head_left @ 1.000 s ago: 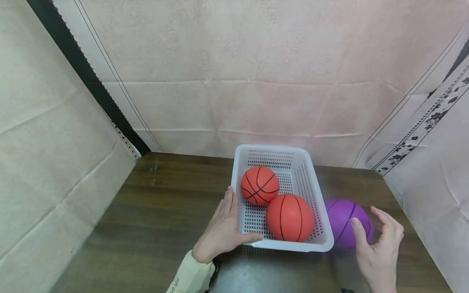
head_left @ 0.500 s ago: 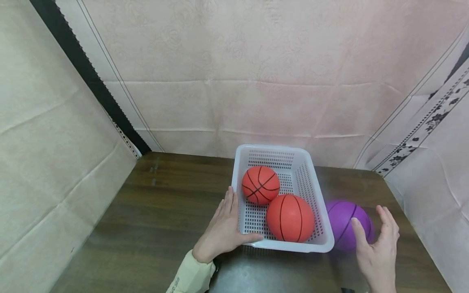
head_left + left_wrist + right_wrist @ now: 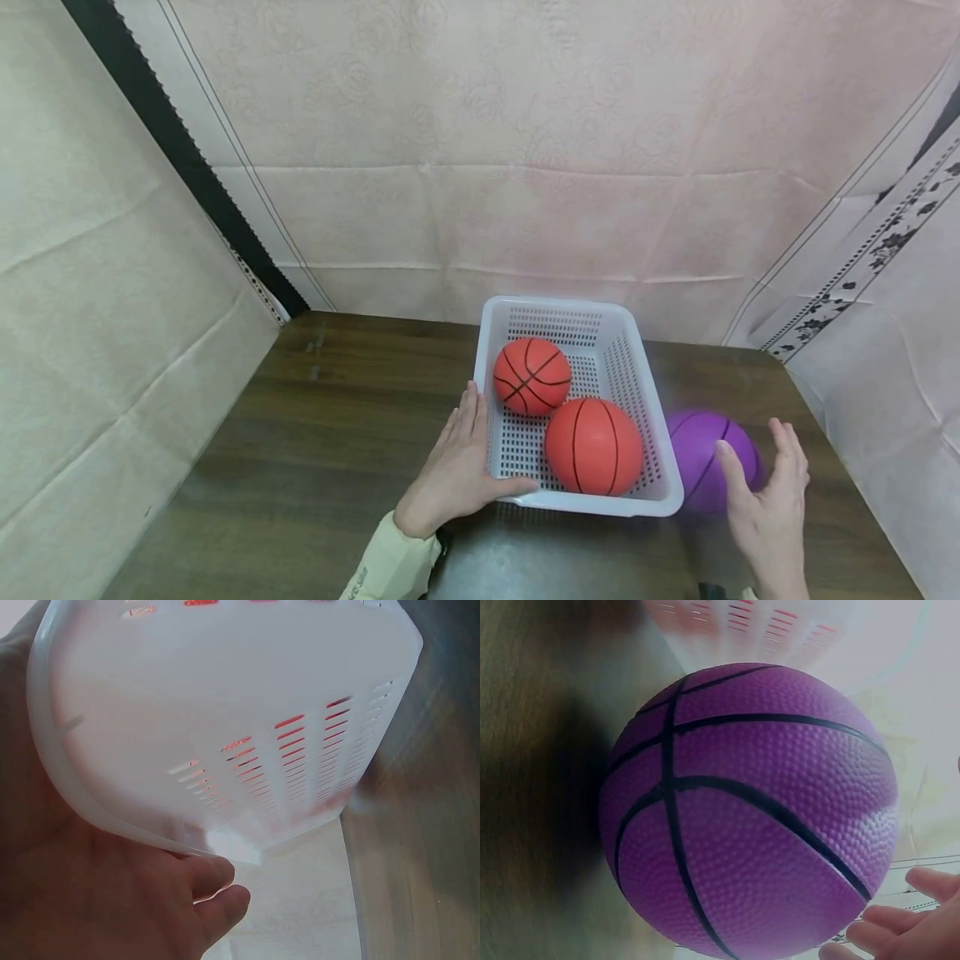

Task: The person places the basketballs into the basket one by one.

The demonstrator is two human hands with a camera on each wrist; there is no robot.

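Observation:
A white perforated plastic basket [image 3: 617, 500] holds two orange-red mini basketballs: a smaller one [image 3: 532, 377] towards the back left and a larger one [image 3: 594, 447] at the front. My left hand [image 3: 459, 471] rests at the basket's front left corner, its straight fingers along the left side and its thumb over the front rim. Right of the basket, a purple mini basketball [image 3: 705, 457] sits on the table, pebbled with black lines in the right wrist view. My right hand [image 3: 768, 504] is beside this ball with thumb and fingers spread, holding nothing; its fingertips overlap the ball's edge in the right wrist view.
The dark wood-grain table [image 3: 360, 417] carries the basket, which stands near its back edge. Pale cloth walls enclose the back, left and right sides, with the back cloth [image 3: 487, 167] close behind the basket.
My right hand has shifted slightly left, its fingers straightening a little beside the purple ball. The smaller orange-red ball has rocked slightly. My left hand and the basket stay in place.

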